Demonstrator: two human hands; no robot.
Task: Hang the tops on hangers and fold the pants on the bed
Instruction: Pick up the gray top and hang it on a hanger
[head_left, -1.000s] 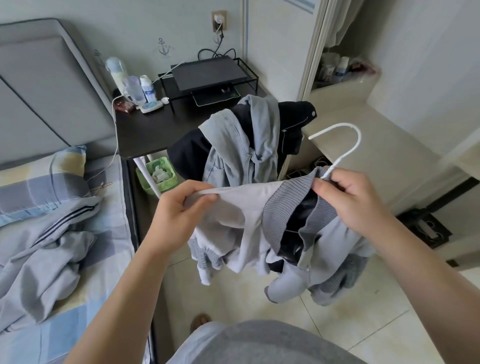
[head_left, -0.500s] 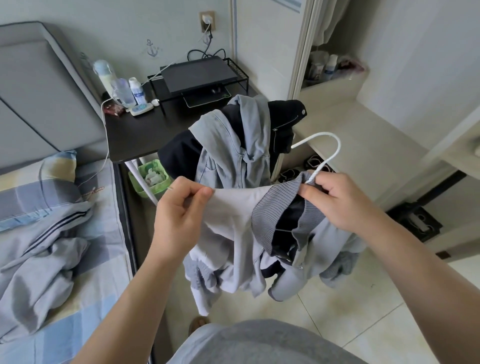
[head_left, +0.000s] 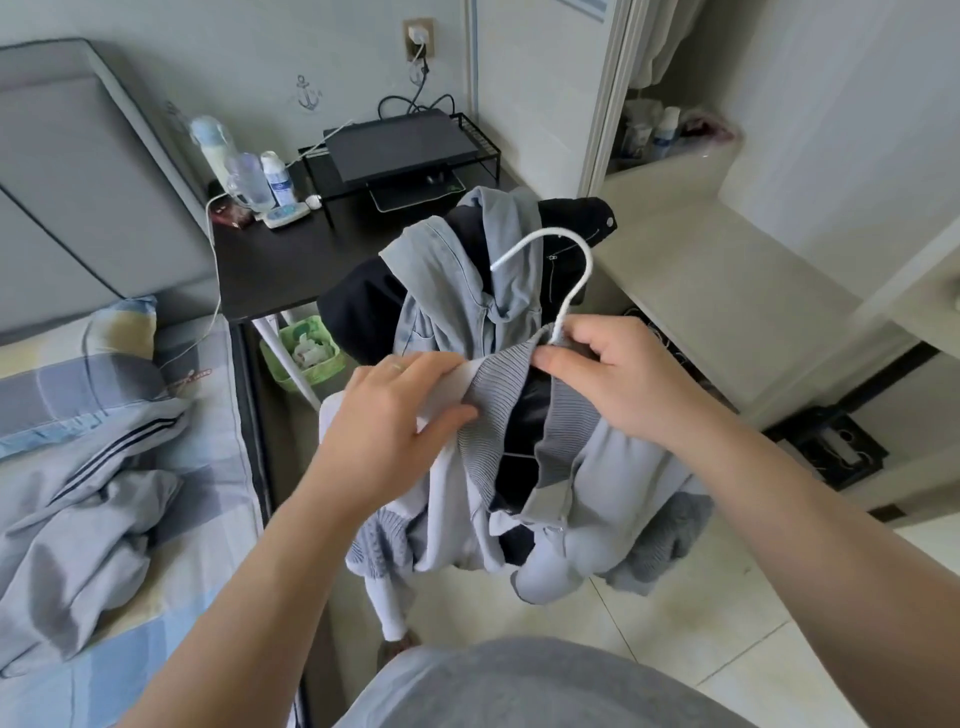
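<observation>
The right hand (head_left: 623, 382) pinches the thin white neck of the hanger (head_left: 571, 304) together with the top of the stripy collar (head_left: 493, 400). Finger and thumb are closed tight on the wire. The hook sticks up above the hand and bends over to the left.

The left hand (head_left: 395, 410) holds the shoulder of the pale grey jacket (head_left: 597, 509). Its fingers curl over the cloth and its thumb points at the collar.

A moment ago the left hand was further out, gripping the end of the shoulder. Now it has slid in, right beside the collar, and the two hands are close together. I think the shoulder is being pulled over the arm of the hanger. Most of the hanger is hidden under the cloth, so I cannot tell if it sits right yet.

The jacket hangs from both hands over the floor, bunched up, with its sleeves dangling. It looks almost on, but it needs smoothing.

Behind it, a pile of clothes (head_left: 457, 291) waits in front of the black table (head_left: 280, 265). Grey pants (head_left: 88, 525) with dark stripes lie crumpled on the bed (head_left: 104, 675), not folded yet.
</observation>
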